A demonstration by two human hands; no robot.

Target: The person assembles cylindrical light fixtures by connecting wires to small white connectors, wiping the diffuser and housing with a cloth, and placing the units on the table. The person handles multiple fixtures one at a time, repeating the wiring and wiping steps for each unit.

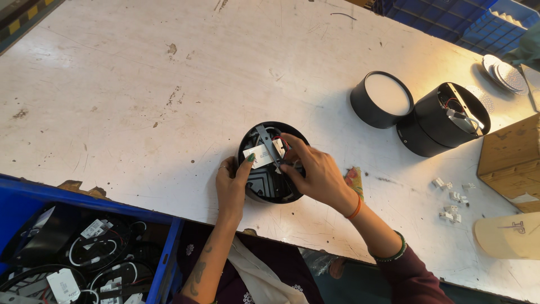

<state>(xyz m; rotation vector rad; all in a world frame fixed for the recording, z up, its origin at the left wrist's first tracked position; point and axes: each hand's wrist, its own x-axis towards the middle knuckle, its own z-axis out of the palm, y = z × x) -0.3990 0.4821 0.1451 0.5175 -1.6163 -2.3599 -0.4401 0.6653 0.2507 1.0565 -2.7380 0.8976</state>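
Where the worn white counter (140,84) shows its scuffs and brown chips, a round black lamp housing (271,163) lies open side up near the front edge, a shallow matt cylinder. Across its mouth runs a flat grey metal strap (266,141); beside the strap sits a small white rectangular driver box (259,156), with red and black wires (279,141) bunched at the upper rim.

Left hand (232,183): cupped against the housing's left wall, thumb pressed on the white box; fingers curled, gripping the housing.

Right hand (315,171): spread over the housing's right half, fingertips pinching at the strap and box in the middle. Orange band and green bangle on the wrist.

Further items, all on the counter:
- Second black cylinder (382,99), closed face up, a smooth frosted white disc inside a black ring; well apart, to the upper right.
- Third black housing (444,119), tilted and open, strap and wiring visible inside; touching the second cylinder.
- Loose small white plastic connectors (451,198), scattered to the right.
- Pale wooden box (512,160), corner only, at the right edge.
- Shiny round metal discs (505,73), stacked, far right.

Below the counter's front edge: blue plastic crate (169,247) holding black parts, white boxes and looped white cable. More blue crates (450,17) stand beyond the far edge.
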